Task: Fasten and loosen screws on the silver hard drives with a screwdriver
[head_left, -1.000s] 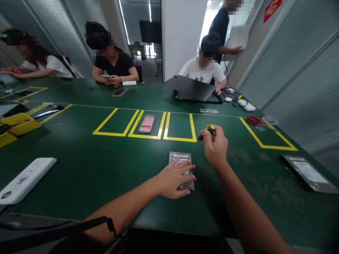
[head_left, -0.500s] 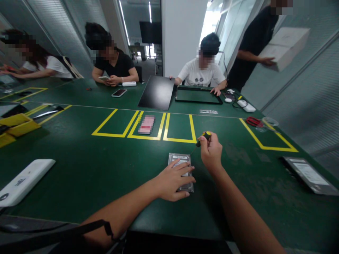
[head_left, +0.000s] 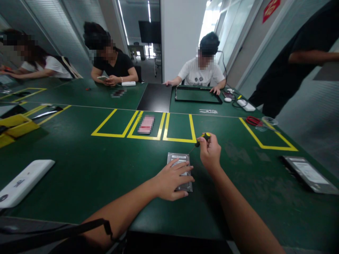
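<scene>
Your left hand (head_left: 173,180) lies palm down over the hard drive (head_left: 178,156), fingers spread loosely across its top rather than closed around it. The drive sits flat on the green table (head_left: 106,173) directly in front of you, its labelled far end showing beyond your fingers and a strip of its right side showing past your fingertips. Your right hand (head_left: 210,151) is just beside it, with the fingers curled around the black-and-yellow handle of a screwdriver (head_left: 203,138). The thin shaft slants down and to the left toward the far right corner of the drive; it is too fine here to say for sure whether the tip touches.

Beyond your hands, yellow tape outlines (head_left: 108,134) mark the table, and a pink, pixelated item (head_left: 146,124) lies inside one of them. Well off to your left is a white device (head_left: 29,181), with a yellow bin (head_left: 19,127) farther back. Out to your right lies a silver-and-black device (head_left: 309,173) with a pale label, and a red coil (head_left: 253,121) rests farther up that side.

Across from you, a person in a white shirt (head_left: 201,76) has one hand at the edge of a dark panel (head_left: 155,97) and the other on a black frame (head_left: 198,101). A person in a black top (head_left: 116,65) sits near them, holding a phone (head_left: 102,78).
</scene>
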Motion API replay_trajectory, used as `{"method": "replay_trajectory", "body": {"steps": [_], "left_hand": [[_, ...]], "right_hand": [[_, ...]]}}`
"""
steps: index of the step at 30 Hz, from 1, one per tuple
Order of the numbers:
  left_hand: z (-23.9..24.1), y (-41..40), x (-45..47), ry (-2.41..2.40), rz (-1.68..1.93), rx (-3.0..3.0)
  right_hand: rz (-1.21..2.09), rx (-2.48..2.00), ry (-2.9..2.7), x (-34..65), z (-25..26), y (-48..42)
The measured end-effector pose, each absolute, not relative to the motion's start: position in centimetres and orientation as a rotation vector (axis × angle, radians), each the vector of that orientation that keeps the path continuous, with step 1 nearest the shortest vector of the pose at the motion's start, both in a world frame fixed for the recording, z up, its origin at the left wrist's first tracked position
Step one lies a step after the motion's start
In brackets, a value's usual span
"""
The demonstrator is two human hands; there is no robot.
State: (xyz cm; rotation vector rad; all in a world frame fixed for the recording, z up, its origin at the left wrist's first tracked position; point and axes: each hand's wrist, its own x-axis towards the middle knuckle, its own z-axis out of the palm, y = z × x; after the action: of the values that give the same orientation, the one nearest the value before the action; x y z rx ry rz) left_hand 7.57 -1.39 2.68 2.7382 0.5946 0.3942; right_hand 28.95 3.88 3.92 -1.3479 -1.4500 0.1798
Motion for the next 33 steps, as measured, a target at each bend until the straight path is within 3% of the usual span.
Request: {"method": "replay_trajectory", "body": {"steps": [19, 33], "left_hand": [[2.8, -1.3, 7.5, 0.59, 0.375, 2.758], [2.4, -1.2, 7.4, 0.594, 0.364, 2.776]], "right_hand": [[0.194, -1.332, -1.469, 28.9, 3.9, 3.7], [-0.009, -1.19, -1.61, 28.9, 6.0, 3.2]]}}
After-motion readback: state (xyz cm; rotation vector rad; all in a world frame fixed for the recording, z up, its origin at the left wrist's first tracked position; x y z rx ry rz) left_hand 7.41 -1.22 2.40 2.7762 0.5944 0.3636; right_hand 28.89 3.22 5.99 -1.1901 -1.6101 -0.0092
